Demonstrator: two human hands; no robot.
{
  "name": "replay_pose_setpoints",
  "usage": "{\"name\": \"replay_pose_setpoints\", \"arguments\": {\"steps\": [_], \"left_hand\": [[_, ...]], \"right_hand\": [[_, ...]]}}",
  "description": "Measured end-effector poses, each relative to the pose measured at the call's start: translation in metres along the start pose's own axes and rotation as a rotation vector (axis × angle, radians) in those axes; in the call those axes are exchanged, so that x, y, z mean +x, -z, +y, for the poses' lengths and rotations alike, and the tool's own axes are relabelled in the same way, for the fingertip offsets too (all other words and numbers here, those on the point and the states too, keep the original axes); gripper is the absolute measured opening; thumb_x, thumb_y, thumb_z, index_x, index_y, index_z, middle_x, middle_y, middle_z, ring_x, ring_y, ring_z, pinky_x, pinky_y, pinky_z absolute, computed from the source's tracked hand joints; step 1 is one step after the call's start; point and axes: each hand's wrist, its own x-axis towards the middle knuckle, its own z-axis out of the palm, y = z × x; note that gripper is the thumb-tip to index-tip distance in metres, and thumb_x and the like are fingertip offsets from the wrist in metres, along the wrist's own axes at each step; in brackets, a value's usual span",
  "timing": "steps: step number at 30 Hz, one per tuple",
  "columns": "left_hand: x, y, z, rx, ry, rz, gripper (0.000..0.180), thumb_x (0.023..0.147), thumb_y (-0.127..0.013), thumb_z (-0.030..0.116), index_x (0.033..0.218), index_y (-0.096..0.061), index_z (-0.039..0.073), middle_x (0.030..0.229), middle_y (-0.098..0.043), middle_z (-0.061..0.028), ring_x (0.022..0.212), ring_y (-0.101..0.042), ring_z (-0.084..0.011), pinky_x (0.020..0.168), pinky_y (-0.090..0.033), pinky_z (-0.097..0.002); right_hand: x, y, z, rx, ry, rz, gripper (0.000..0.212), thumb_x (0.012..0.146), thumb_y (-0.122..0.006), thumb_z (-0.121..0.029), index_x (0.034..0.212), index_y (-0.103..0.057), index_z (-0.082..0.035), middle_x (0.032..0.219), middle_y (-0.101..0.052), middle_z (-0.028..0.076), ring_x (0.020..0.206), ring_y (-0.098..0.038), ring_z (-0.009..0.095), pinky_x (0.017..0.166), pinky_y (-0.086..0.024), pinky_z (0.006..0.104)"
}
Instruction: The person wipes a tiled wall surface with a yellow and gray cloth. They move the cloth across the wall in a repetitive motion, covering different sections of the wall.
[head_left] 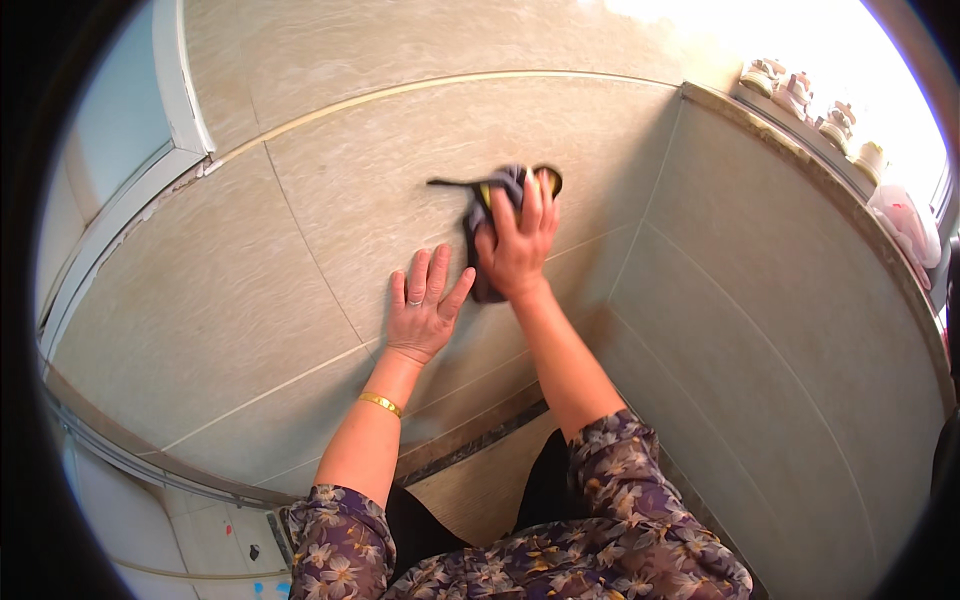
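Against the beige tiled wall [340, 170] my right hand [518, 250] presses a bunched dark grey cloth [508, 178] with some yellow on it. Its fingers are bent over the cloth, and part of the cloth hangs down beside my thumb. A thin dark strip sticks out from it to the left. Lower and to the left, my left hand [422, 315] lies on the tiles with its fingers spread and nothing in it. A ring is on one finger, and a gold bracelet [380, 403] circles that wrist.
A grey tiled side wall [760, 300] meets the beige wall at the right. Along its bright ledge stand several shoes [795, 95] and a white and pink plastic bag [908, 228]. A white frame [180, 90] borders the wall at the left.
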Motion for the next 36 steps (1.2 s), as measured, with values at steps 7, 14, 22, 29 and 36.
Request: {"name": "replay_pose_setpoints", "arguments": {"steps": [7, 14, 22, 29, 36], "left_hand": [[0.013, -0.002, 0.008, 0.014, -0.012, -0.004, 0.055, 0.091, -0.062, 0.028, 0.143, -0.045, 0.026, 0.152, -0.042, -0.0123, 0.142, -0.035, -0.0348, 0.11, -0.026, -0.0554], [0.005, 0.005, 0.001, 0.083, -0.011, -0.057, 0.049, 0.091, -0.061, 0.032, 0.139, -0.052, 0.025, 0.153, -0.042, -0.0117, 0.142, -0.034, -0.0353, 0.113, -0.022, -0.0555], [0.017, -0.002, 0.01, 0.059, -0.012, -0.028, 0.052, 0.09, -0.064, 0.032, 0.14, -0.051, 0.026, 0.153, -0.041, -0.0123, 0.144, -0.032, -0.0363, 0.116, -0.017, -0.0557], [0.012, 0.0, 0.007, 0.056, -0.017, -0.054, 0.051, 0.089, -0.064, 0.032, 0.139, -0.052, 0.025, 0.153, -0.041, -0.0124, 0.144, -0.032, -0.0366, 0.116, -0.018, -0.0563], [0.018, -0.005, 0.013, 0.061, -0.018, -0.036, 0.05, 0.09, -0.064, 0.031, 0.138, -0.053, 0.025, 0.153, -0.041, -0.0131, 0.143, -0.033, -0.0371, 0.115, -0.019, -0.0568]], "right_hand": [[-0.038, -0.006, 0.055, -0.096, -0.612, 0.221, 0.046, 0.085, -0.059, -0.016, 0.129, -0.06, -0.002, 0.142, -0.044, 0.028, 0.126, -0.044, 0.048, 0.106, -0.035, 0.0552], [-0.069, 0.0, 0.004, -0.017, -0.124, -0.028, 0.046, 0.078, -0.061, -0.016, 0.124, -0.061, -0.007, 0.142, -0.043, 0.025, 0.132, -0.039, 0.048, 0.108, -0.031, 0.0584], [-0.143, -0.003, 0.02, -0.221, -0.664, -0.017, 0.059, 0.083, -0.055, -0.01, 0.14, -0.043, 0.001, 0.141, -0.037, 0.034, 0.124, -0.041, 0.053, 0.106, -0.032, 0.0586], [-0.077, -0.005, 0.064, -0.166, -0.538, 0.082, 0.052, 0.083, -0.054, -0.012, 0.134, -0.052, -0.002, 0.139, -0.043, 0.029, 0.128, -0.042, 0.048, 0.108, -0.034, 0.0532], [-0.118, -0.005, 0.06, -0.177, -0.71, 0.035, 0.057, 0.087, -0.055, -0.014, 0.142, -0.044, -0.003, 0.141, -0.041, 0.029, 0.129, -0.04, 0.047, 0.109, -0.032, 0.0526]]}}
